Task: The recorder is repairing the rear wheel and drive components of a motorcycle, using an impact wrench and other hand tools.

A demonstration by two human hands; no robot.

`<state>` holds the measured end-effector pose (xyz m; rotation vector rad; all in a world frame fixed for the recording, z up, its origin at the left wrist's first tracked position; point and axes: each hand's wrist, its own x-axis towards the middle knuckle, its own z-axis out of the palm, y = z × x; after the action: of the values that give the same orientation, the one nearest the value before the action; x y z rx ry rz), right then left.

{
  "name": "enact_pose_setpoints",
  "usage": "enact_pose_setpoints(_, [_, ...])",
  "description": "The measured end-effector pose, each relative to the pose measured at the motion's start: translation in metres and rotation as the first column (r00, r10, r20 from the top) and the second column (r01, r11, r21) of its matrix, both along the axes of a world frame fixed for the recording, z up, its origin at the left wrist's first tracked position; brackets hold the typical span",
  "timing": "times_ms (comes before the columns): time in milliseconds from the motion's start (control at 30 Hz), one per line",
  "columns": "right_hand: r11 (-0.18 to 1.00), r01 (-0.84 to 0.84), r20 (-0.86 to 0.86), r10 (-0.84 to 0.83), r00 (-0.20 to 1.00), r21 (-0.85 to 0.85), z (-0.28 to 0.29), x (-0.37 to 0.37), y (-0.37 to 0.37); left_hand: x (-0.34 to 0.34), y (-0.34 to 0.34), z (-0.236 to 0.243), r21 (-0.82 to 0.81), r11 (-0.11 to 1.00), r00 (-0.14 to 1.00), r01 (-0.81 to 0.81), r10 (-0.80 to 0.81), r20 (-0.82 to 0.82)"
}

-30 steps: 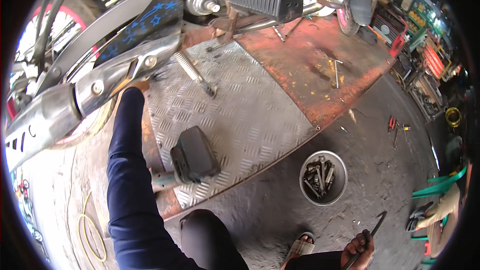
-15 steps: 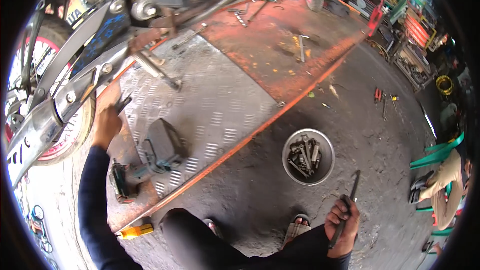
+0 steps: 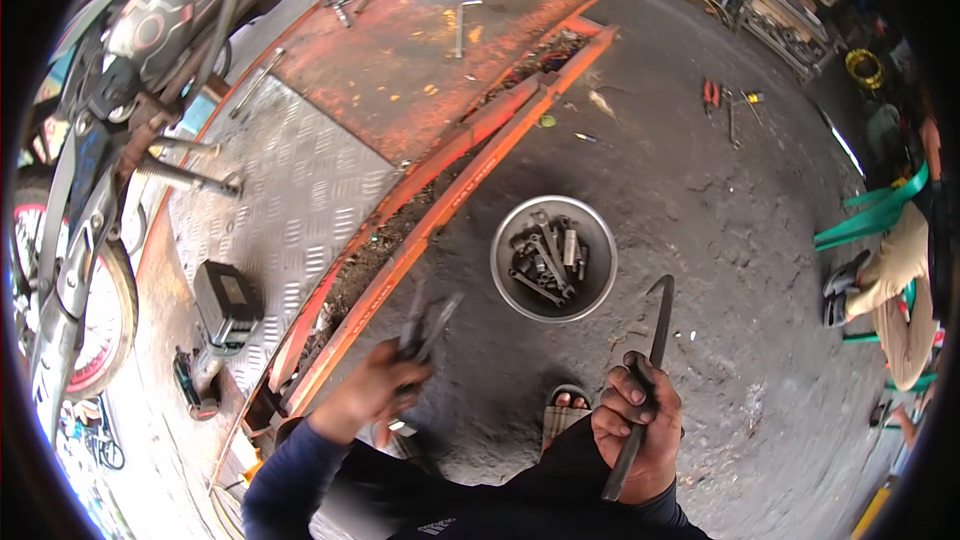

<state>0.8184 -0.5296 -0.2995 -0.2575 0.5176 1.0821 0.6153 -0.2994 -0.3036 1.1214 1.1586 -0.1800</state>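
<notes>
Lower right, I see a dark bar [image 3: 661, 325] with a bent tip; my right fingers [image 3: 617, 402] wrap it. My left fingers [image 3: 398, 376] grip a blurry tool [image 3: 436, 324].

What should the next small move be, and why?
I'd probably bring the left hand over to the bowl and set down its blurred dark tool: the bowl is close ahead, holds wrenches with room around them, and the right hand is taken up by a bar.
</notes>
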Motion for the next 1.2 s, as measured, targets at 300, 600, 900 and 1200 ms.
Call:
enact_pose_setpoints(300, [0.972,-0.108,0.442,0.193,0.876,-0.211,-0.026,0.128,-0.044,0.192,-0.043,-0.174,-0.418,0.897,0.916,-0.145,0.281,0.287])
enact_pose_setpoints(600, [0.86,-0.158,0.36,0.36,0.861,-0.485,-0.251,0.134,-0.022,0.242,-0.127,-0.179,0.287,0.822,0.737,0.492,-0.569,0.364])
enact_pose_setpoints(900, [0.498,0.063,0.445,0.703,0.554,-0.865,-0.3,0.224,-0.035,0.105,-0.083,-0.247,0.39,0.843,0.914,0.371,-0.405,0.006])
enact_pose_setpoints(1200, [-0.063,0.907,0.612,0.719,0.33,-0.416,-0.27,0.489,0.049,0.007,-0.065,-0.292,0.268,0.885,0.924,0.381,-0.377,-0.067])
